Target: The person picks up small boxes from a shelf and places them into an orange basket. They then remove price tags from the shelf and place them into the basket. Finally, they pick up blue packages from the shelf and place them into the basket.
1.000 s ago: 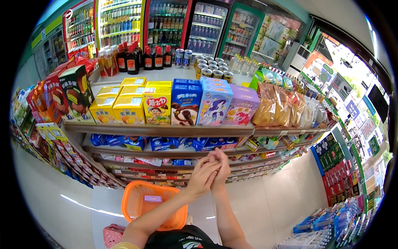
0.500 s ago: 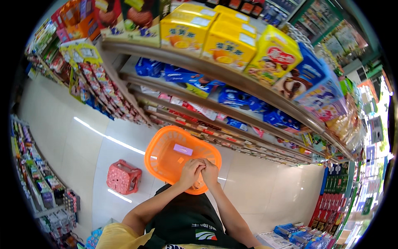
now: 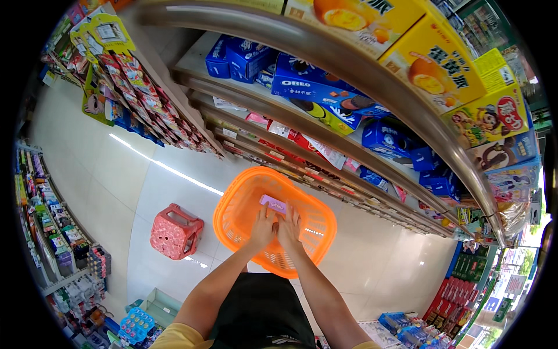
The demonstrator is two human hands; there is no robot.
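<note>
An orange plastic basket (image 3: 228, 203) with slotted sides is in front of me, below my hands. In it lies a small purple box (image 3: 273, 203). My left hand (image 3: 263, 228) is over the basket, fingers stretched toward the near left end of the box. Close beside it, my right hand (image 3: 288, 228) reaches with spread fingers to the right end of the same box. Whether the fingertips touch the box or only overlap it in view, I cannot tell. My hands cover part of the basket's floor.
A shelf unit (image 3: 325, 125) ahead carries blue cookie packages (image 3: 317, 87), with yellow boxes (image 3: 433, 64) on top. Left of the basket stands a red plastic stool (image 3: 176, 231) on the tiled floor. Hanging snack packets (image 3: 133, 93) and another goods rack (image 3: 55, 227) line the left.
My hands were clasped together over the basket's near right part; they have parted and moved toward the purple box. My view has moved closer to the shelves. A small orange piece is now hidden.
</note>
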